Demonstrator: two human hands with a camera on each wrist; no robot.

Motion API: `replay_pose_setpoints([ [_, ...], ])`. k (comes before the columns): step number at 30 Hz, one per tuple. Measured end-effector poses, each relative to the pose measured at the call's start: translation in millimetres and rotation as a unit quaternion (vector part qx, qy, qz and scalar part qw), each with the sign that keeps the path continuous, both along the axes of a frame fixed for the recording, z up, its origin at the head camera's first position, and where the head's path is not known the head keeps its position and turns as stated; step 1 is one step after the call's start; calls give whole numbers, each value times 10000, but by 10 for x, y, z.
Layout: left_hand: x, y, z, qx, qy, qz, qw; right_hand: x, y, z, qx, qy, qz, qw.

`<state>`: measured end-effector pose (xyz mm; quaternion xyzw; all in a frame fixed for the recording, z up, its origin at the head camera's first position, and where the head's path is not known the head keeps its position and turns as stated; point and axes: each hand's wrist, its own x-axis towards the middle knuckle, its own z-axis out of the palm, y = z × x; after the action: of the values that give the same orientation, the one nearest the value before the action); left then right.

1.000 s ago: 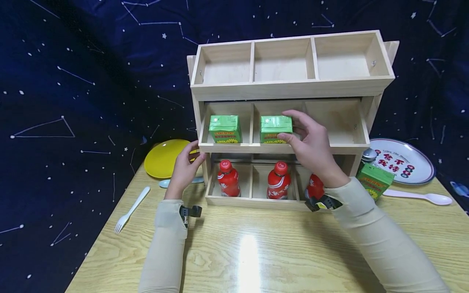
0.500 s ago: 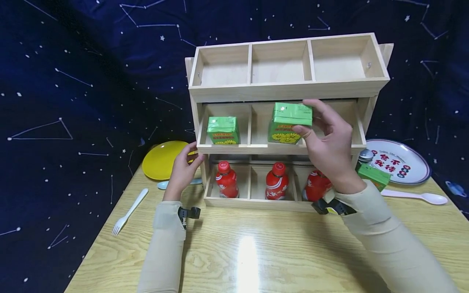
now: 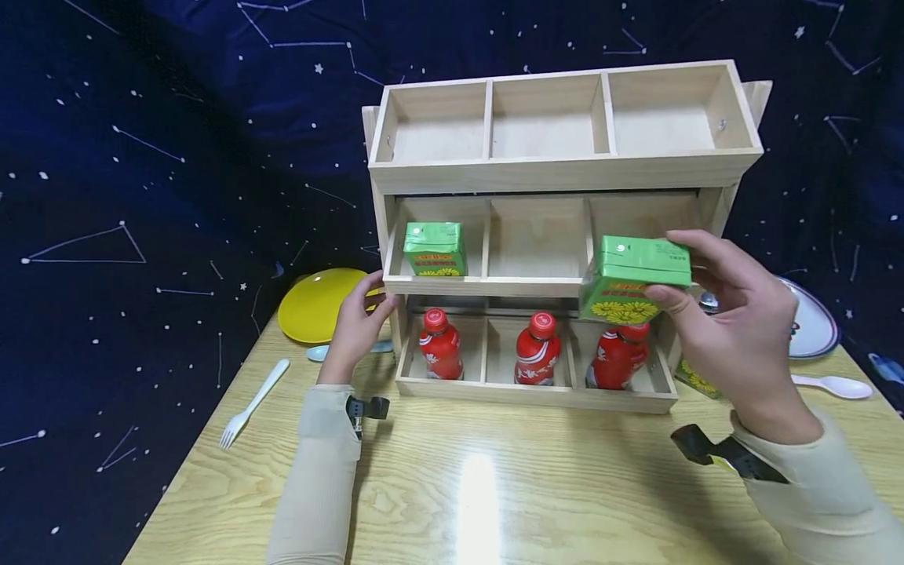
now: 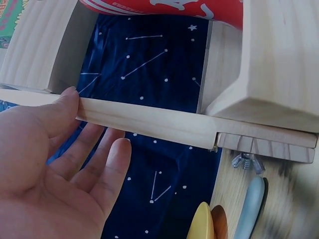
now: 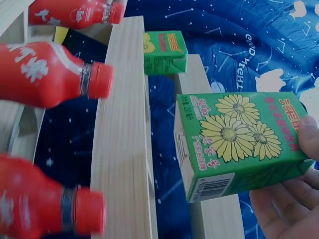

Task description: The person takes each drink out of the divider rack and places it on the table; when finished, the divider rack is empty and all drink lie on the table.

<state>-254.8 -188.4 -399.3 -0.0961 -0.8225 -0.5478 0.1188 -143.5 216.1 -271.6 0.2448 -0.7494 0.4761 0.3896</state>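
My right hand (image 3: 741, 337) pinches a green drink carton (image 3: 632, 278) with yellow flowers between thumb and fingers. In the head view the carton hangs in front of the right end of the middle shelf, overlapping a red bottle's cap. The right wrist view shows the carton's flowered face (image 5: 244, 134) and barcode end. My left hand (image 3: 356, 326) holds the left upright of the wooden rack (image 3: 565, 174), its thumb on the slat (image 4: 144, 119) and its fingers behind it. Another green carton (image 3: 434, 249) stands in the middle shelf's left compartment.
Red bottles (image 3: 441, 345) stand one in each bottom compartment. Left on the table are a yellow plate (image 3: 318, 302), a white fork (image 3: 254, 404) and a light blue utensil handle (image 3: 318, 353). On the right are a white plate (image 3: 812, 322), a pale spoon (image 3: 840, 386) and another carton (image 3: 695, 380), partly hidden.
My right hand has lifted the carton out of the middle compartment of the middle shelf and moved it right and forward of the rack. My left hand has stayed on the upright.
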Motion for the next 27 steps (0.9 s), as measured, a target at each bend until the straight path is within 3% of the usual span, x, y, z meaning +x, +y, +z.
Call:
replay_pose_setpoints([
  [10,6,2,0,-95,91,-2,9999,400,561,-236,380,-458,-833,9947],
  [17,22,-4,8,-93,55,3,9999,575,940,-620,-304,-726,-586,9952],
  [20,32,1,15,-38,25,-13,10000,626,1056,-752,-521,-817,-752,9924],
  [27,28,1,6,-117,-2,49,9999,695,1318,-1057,-613,-858,-1560,9821],
])
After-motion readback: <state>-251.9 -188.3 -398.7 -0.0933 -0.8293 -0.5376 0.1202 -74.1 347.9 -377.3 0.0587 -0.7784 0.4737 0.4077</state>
